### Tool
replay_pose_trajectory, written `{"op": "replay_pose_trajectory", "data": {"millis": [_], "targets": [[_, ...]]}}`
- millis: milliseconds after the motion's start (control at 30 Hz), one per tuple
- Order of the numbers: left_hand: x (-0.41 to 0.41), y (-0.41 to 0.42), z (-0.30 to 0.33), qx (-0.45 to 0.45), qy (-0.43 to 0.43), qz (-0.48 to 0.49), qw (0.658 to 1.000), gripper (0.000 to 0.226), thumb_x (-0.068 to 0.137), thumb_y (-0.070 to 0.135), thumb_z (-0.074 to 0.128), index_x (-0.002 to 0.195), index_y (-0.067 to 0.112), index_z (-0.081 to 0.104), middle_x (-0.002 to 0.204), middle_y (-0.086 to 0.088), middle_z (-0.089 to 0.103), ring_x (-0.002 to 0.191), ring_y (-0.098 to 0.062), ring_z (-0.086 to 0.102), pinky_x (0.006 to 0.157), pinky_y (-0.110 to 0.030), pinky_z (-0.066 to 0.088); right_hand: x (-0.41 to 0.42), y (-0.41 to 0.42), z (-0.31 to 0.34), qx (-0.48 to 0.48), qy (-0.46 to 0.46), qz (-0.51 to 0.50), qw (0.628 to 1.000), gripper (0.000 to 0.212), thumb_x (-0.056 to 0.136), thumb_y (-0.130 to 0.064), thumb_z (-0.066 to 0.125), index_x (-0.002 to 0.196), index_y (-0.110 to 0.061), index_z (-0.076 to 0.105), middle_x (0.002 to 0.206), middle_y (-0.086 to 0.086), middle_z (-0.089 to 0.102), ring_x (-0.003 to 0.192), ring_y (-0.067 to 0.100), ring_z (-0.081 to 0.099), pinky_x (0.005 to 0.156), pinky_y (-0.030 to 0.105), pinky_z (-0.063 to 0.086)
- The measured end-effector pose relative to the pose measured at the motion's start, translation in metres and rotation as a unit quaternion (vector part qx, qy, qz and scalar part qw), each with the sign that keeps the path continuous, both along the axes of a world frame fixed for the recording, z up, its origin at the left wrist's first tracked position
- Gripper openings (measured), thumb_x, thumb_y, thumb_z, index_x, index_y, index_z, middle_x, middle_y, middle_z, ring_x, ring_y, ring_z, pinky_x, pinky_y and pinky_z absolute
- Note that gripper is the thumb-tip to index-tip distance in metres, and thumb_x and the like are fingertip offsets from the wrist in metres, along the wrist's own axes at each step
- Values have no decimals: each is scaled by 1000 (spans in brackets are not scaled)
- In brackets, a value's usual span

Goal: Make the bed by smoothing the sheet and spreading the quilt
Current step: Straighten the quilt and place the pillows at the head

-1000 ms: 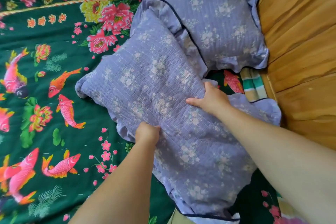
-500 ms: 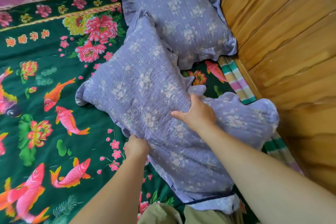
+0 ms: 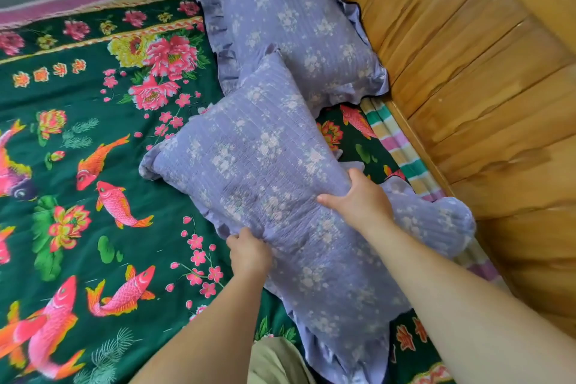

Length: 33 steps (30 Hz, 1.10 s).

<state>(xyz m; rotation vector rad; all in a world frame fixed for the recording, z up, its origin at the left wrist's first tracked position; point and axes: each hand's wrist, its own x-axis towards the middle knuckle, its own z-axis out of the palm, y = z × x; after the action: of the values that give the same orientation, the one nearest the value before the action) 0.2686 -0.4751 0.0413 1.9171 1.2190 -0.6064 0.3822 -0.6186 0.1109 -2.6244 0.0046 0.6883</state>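
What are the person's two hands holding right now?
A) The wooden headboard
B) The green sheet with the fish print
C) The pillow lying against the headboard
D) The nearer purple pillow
D: the left hand grips the frilled edge of the nearer purple pillow and the right hand clutches its far side, while the other pillow lies untouched by the headboard.

Headboard walls right; sheet open left, seemingly flat

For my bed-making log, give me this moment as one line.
step: moving near pillow | left hand: grips its edge | right hand: grips its top | far pillow: against headboard
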Motion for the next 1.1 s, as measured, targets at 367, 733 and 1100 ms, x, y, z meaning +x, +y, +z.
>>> {"op": "replay_pose_trajectory", "data": {"millis": [367, 733, 1100], "targets": [[-25, -117, 63, -35, -262, 188, 946, 18, 96, 1, 33, 96, 6, 50, 84, -4, 51, 55, -13, 41, 45, -25, 32, -33, -120, 32, 136, -149, 16, 979, 22, 83, -35, 69, 93, -20, 56, 89, -4, 61, 89, 27, 61, 69, 31, 41], [-5, -199, 127, -29, -363, 110, 925, 33, 95, 4, 40, 68, 17, 28, 64, -2, 35, 54, -17, 34, 43, -23, 27, -20, -223, 104, 187, -284, -32, 940, 23, 81, -31, 71, 86, -14, 57, 92, 9, 65, 85, 32, 58, 70, 35, 43], [0, -235, 128, 53, -240, -55, 968, 39, 95, 3, 38, 65, 24, 27, 68, 6, 33, 83, -23, 42, 75, -29, 36, -4, -285, 77, -47, -174, -21, 983, 63, 83, -52, 64, 132, -17, 46, 130, 14, 49, 117, 37, 49, 94, 46, 45]]}}
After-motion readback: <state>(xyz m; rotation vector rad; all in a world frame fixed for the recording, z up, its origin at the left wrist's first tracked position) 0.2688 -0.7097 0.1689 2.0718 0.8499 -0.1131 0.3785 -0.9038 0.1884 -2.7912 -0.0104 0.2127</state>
